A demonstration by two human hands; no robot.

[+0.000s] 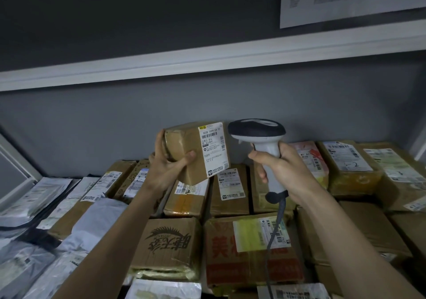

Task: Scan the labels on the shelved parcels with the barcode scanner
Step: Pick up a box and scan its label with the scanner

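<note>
Held parcel's label (213, 149): "5020 T099-54", "T099".

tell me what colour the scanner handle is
White, or a light grey; the barcode scanner has a dark head. The right hand grips it. Head view shows it best.

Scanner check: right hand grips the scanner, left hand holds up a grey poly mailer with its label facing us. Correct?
Not quite. In the head view the left hand holds up a small brown cardboard box, not a grey mailer. The right hand does grip the scanner.
</note>
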